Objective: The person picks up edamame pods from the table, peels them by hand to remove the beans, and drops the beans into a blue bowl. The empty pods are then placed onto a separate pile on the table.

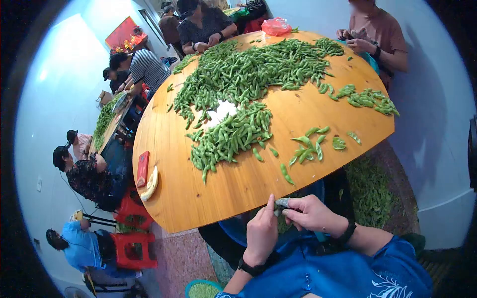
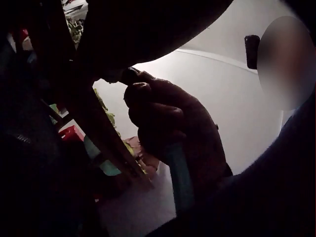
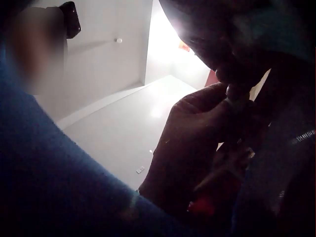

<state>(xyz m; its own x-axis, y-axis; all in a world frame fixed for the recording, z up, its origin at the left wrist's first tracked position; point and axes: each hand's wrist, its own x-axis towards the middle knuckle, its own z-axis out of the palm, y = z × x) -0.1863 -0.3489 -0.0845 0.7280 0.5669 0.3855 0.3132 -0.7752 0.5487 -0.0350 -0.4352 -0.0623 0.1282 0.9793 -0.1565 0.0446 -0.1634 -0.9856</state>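
Observation:
In the head view my left hand (image 1: 262, 233) and right hand (image 1: 315, 216) meet at the fingertips, just off the near table edge. Between them is a small green bean pod (image 1: 277, 213), mostly hidden by the fingers. A silvery grey wrap (image 1: 282, 202) shows at the fingertips. The left index finger points up, while the right thumb and fingers pinch inward. Both wrist views are dark; the left wrist view shows the right hand with curled fingers and a teal strip (image 2: 180, 177) below it. Nearest on the table lies a loose pod (image 1: 286, 175).
A large heap of green pods (image 1: 248, 74) covers the wooden table (image 1: 174, 208). A red box (image 1: 143, 169) and a banana peel (image 1: 150, 184) lie at the left edge. Below stand a blue tub (image 1: 231, 231) and a basin of beans (image 1: 203, 290). Several people sit around.

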